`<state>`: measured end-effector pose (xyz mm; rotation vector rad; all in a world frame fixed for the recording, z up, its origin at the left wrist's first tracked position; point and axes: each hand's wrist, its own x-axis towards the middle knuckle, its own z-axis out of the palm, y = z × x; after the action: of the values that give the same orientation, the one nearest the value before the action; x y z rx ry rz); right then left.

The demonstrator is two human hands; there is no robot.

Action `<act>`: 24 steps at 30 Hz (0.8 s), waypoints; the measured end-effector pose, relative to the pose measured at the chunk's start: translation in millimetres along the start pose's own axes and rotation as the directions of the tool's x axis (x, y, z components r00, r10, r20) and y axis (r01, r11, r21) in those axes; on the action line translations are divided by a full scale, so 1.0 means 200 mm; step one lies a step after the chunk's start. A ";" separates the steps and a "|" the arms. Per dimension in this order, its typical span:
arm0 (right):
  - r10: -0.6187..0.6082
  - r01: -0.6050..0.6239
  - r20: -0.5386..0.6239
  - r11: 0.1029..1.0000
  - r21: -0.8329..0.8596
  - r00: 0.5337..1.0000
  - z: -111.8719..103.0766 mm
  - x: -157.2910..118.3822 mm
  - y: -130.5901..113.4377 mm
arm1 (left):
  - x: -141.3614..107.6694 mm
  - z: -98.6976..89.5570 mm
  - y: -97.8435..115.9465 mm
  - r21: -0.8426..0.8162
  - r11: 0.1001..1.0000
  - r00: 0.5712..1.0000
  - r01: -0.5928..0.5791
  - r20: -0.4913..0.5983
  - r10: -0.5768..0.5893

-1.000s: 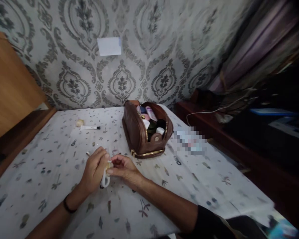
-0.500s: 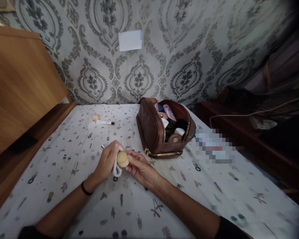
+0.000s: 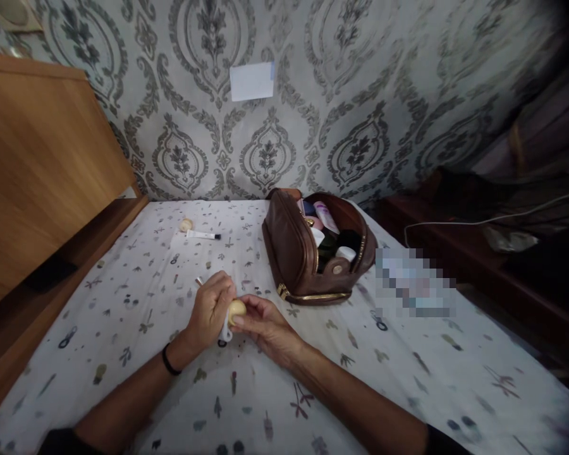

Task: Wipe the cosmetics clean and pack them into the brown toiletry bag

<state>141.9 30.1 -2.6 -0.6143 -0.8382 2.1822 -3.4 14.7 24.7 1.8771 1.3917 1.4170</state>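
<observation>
My right hand (image 3: 265, 328) grips a small round yellowish container (image 3: 237, 311), thumb on its near side, fingers behind. My left hand (image 3: 213, 309) is closed around a folded white cloth (image 3: 226, 332) pressed against the container's left side. Much of the cloth lies hidden in the palm. Just behind the left hand shows the end of a thin whitish item (image 3: 199, 281); its rest is covered. Farther back lie a white tube with a black cap (image 3: 203, 235) and a small round cream-coloured item (image 3: 186, 225).
An unzipped brown cosmetic bag (image 3: 289, 246) holding several bottles and tubes stands right of my hands. A blurred-out item (image 3: 415, 284) lies beyond it. Wooden furniture (image 3: 52, 145) borders the left; a patterned wall rises behind the printed sheet (image 3: 171, 404).
The container has turned in my fingers, and my right thumb now covers more of its front. The left hand has shifted slightly over the cloth. The whole view has moved a little.
</observation>
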 end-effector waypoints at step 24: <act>-0.010 0.010 0.024 0.999 0.035 1.000 -0.02 0.00 0.00 | 0.00 0.00 -0.01 -0.059 0.987 0.989 0.148 0.018 -0.147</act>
<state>144.5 31.5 -4.3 -0.5665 -0.8121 2.1944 -5.3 15.7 23.3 1.7064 1.4335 1.3557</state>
